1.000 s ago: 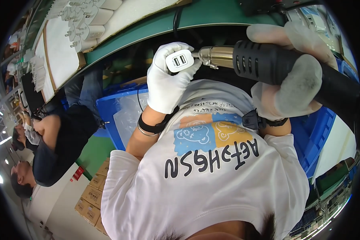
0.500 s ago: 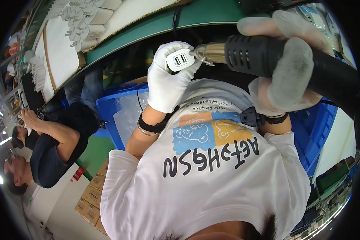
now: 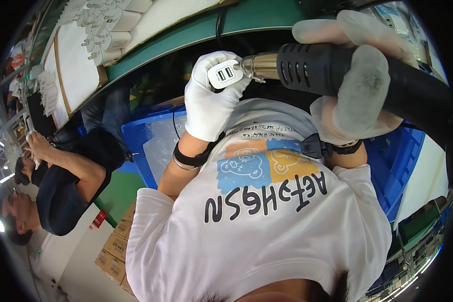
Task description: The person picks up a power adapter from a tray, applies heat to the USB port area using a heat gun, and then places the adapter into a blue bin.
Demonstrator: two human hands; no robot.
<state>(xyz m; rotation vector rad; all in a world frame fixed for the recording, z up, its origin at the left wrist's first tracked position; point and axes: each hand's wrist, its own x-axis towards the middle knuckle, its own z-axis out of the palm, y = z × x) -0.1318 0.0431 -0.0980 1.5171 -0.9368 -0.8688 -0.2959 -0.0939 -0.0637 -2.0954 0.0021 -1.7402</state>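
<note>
Broadly, the green table (image 3: 259, 22) sweeps across the top, and its near edge leaves a dark strip of open room above the hands. Both hands sit in front of the white shirt (image 3: 267, 241), away from that edge. Room is tighter on the right, where the thick black tool (image 3: 307, 68) reaches toward the rim of the view. Blue bin walls (image 3: 142, 163) show at either side of the torso.

The right hand (image 3: 362, 90), in a translucent glove smudged grey, is wrapped around the tool. The left hand (image 3: 209, 105), gloved in white, grips a white charger (image 3: 222, 80) at the end of the tool's metal nozzle (image 3: 264, 65); whether nozzle and charger touch is unclear. The charger's smooth face is a rounded rectangle, turned toward the camera.

By count: one tool, two hands, one nozzle, one held charger, and two dark ports (image 3: 222, 75) in its face. On the table, pronged white plugs (image 3: 121, 20) crowd together at upper left, at least six, too bunched for an exact number.
</note>
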